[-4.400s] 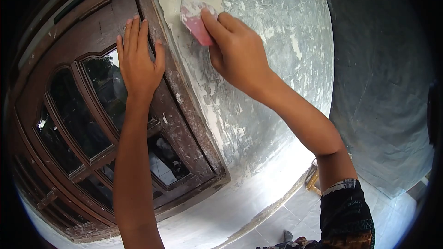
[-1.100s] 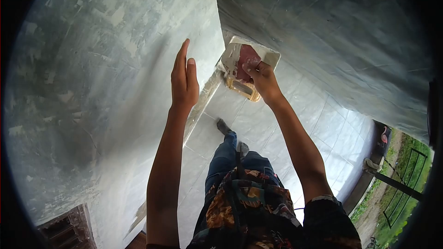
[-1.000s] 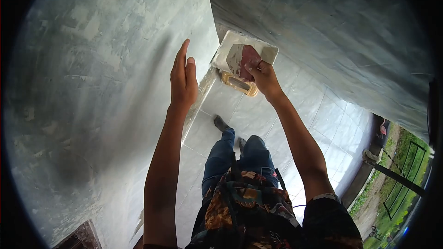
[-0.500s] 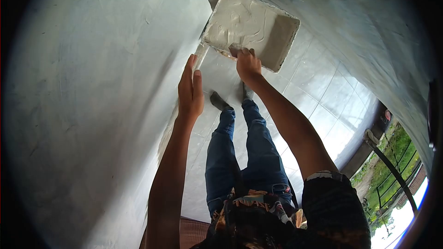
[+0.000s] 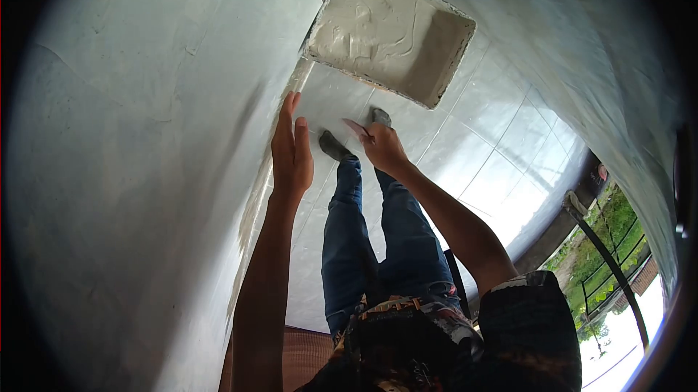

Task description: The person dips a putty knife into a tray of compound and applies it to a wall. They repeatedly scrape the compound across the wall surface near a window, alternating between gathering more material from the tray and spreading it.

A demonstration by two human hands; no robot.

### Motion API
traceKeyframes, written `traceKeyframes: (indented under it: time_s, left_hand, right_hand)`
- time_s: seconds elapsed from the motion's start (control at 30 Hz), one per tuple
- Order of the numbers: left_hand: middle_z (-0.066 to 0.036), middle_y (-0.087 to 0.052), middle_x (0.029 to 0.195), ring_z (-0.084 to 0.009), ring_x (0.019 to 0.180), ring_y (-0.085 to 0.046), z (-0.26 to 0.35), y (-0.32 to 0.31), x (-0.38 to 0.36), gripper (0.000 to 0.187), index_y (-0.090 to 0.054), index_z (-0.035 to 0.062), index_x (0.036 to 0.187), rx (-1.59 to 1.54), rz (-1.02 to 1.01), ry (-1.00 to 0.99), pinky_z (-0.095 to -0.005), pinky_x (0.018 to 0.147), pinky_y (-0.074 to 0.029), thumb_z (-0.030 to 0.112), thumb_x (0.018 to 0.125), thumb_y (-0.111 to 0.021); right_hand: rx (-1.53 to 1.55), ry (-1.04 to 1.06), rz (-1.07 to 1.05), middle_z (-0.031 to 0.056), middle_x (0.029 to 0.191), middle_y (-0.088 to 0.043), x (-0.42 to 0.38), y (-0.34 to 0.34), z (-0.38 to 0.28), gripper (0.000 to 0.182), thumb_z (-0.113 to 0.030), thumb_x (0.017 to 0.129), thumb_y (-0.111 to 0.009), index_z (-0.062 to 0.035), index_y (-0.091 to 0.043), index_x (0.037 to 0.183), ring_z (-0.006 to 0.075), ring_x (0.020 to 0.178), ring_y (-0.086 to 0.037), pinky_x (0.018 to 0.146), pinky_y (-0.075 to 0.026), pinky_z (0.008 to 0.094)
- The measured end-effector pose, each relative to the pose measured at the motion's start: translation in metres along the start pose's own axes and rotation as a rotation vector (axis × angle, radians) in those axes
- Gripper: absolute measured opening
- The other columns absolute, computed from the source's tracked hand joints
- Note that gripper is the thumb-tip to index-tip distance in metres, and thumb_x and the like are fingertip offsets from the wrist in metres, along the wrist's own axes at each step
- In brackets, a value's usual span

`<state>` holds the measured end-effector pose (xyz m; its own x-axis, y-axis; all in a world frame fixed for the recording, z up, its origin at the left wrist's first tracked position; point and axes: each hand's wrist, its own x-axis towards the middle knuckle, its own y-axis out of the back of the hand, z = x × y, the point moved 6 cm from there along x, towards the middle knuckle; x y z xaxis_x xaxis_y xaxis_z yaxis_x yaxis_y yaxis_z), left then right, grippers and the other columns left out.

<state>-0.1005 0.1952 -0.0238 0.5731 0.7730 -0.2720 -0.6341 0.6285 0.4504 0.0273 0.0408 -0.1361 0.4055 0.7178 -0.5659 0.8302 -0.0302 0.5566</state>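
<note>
My left hand (image 5: 292,152) is held up beside the grey wall (image 5: 160,123), fingers stretched out, with nothing in it. Whether it touches the wall I cannot tell. In my right hand (image 5: 385,148) is a small flat scraper (image 5: 356,129), its blade pointing left above my feet. Beyond both hands stands a shallow rectangular tray (image 5: 416,94) of pale wet plaster (image 5: 363,25), its surface ridged, with a shadow over the right end.
Grey floor tiles (image 5: 480,145) stretch under my feet. Another wall surface (image 5: 582,50) curves along the right. At the lower right are a dark bar (image 5: 618,265) and greenery outside. A brown woven surface (image 5: 305,356) shows below.
My right hand has drawn back from the tray's near edge toward me with the scraper. My left hand has moved slightly left and down in the view.
</note>
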Motion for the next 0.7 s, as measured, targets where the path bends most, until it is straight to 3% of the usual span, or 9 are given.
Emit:
traceKeyframes:
  time_s: [0.07,0.13,0.27,0.33,0.43,0.5,0.53,0.57,0.7]
  left_hand:
    - [-0.025,-0.045,0.152,-0.0376,0.145,-0.039,0.006,0.002,0.002,0.057,-0.032,-0.0027,0.153,0.025,0.0,-0.024,-0.0461,0.119,-0.029,0.033,0.11,-0.034]
    - [-0.025,-0.046,0.152,-0.0378,0.145,-0.039,0.002,-0.001,0.001,0.057,-0.032,-0.0031,0.153,0.018,-0.011,-0.006,-0.046,0.119,-0.029,0.033,0.11,-0.034]
    - [-0.025,-0.046,0.151,-0.0381,0.144,-0.04,-0.001,-0.011,-0.003,0.057,-0.032,-0.0041,0.153,0.013,-0.041,-0.028,-0.0456,0.119,-0.029,0.033,0.11,-0.034]
    - [-0.025,-0.046,0.151,-0.038,0.144,-0.041,0.002,-0.014,-0.006,0.057,-0.032,-0.0042,0.153,0.007,-0.043,-0.028,-0.0456,0.118,-0.03,0.034,0.11,-0.034]
    - [-0.026,-0.047,0.15,-0.0381,0.143,-0.043,0.0,-0.017,-0.012,0.059,-0.032,-0.0042,0.153,-0.009,-0.044,-0.022,-0.0456,0.118,-0.031,0.036,0.109,-0.034]
    - [-0.026,-0.047,0.15,-0.0382,0.142,-0.043,-0.002,-0.019,-0.01,0.061,-0.032,-0.0041,0.153,-0.016,-0.035,-0.02,-0.0457,0.117,-0.032,0.038,0.109,-0.034]
    - [-0.025,-0.047,0.151,-0.0386,0.142,-0.043,-0.003,-0.019,-0.011,0.062,-0.031,-0.0033,0.153,-0.01,-0.04,0.003,-0.0458,0.117,-0.033,0.04,0.109,-0.034]
    - [-0.025,-0.047,0.151,-0.039,0.142,-0.043,-0.004,-0.019,-0.013,0.063,-0.031,-0.0025,0.154,-0.004,-0.046,0.024,-0.0458,0.116,-0.033,0.041,0.109,-0.034]
    - [-0.023,-0.047,0.152,-0.0402,0.142,-0.043,-0.007,-0.021,-0.015,0.063,-0.03,-0.0002,0.155,0.01,-0.051,0.047,-0.0461,0.116,-0.034,0.043,0.109,-0.034]
  right_hand:
    - [0.941,-0.427,-0.029,0.0038,0.077,-0.057,0.009,0.001,0.026,0.02,-0.022,0.096,-0.069,-0.0041,-0.067,0.088,0.015,0.076,-0.061,0.071,-0.053,0.0358]
    - [1.489,-0.505,0.219,0.0011,0.079,-0.057,0.013,0.006,0.041,0.018,-0.022,0.098,-0.067,-0.0051,-0.063,0.091,0.0132,0.073,-0.058,0.074,-0.053,0.0368]
    - [1.695,-0.571,0.309,0.0018,0.081,-0.056,0.007,-0.042,0.09,0.013,-0.016,0.096,-0.069,-0.0058,-0.061,0.096,0.0141,0.073,-0.056,0.075,-0.053,0.0371]
    - [1.637,-0.557,0.311,0.0015,0.08,-0.056,-0.019,-0.048,0.092,0.015,-0.017,0.096,-0.07,-0.0052,-0.061,0.094,0.015,0.073,-0.057,0.072,-0.054,0.039]
    - [1.269,-0.858,0.287,0.0073,0.079,-0.058,-0.07,-0.054,0.117,0.016,-0.014,0.096,-0.069,-0.001,-0.061,0.089,0.0217,0.074,-0.062,0.067,-0.054,0.041]
    - [0.35,-0.253,0.315,0.0156,0.084,-0.06,-0.07,-0.017,0.103,0.019,-0.011,0.094,-0.067,0.0038,-0.06,0.085,0.0305,0.077,-0.065,0.066,-0.054,0.0431]
    - [0.277,-0.058,0.331,0.0208,0.093,-0.06,-0.068,0.021,0.065,0.013,-0.006,0.093,-0.065,0.0066,-0.061,0.091,0.0367,0.08,-0.065,0.07,-0.053,0.0441]
    - [0.054,0.184,0.363,0.0167,0.095,-0.061,-0.062,0.058,0.031,0.012,0.0,0.092,-0.064,0.0058,-0.061,0.102,0.0352,0.083,-0.066,0.069,-0.055,0.0408]
    - [-0.239,0.386,0.386,0.0139,0.094,-0.064,-0.011,0.131,0.0,0.012,0.002,0.089,-0.062,-0.0006,-0.066,0.1,0.0363,0.091,-0.062,0.081,-0.051,0.045]
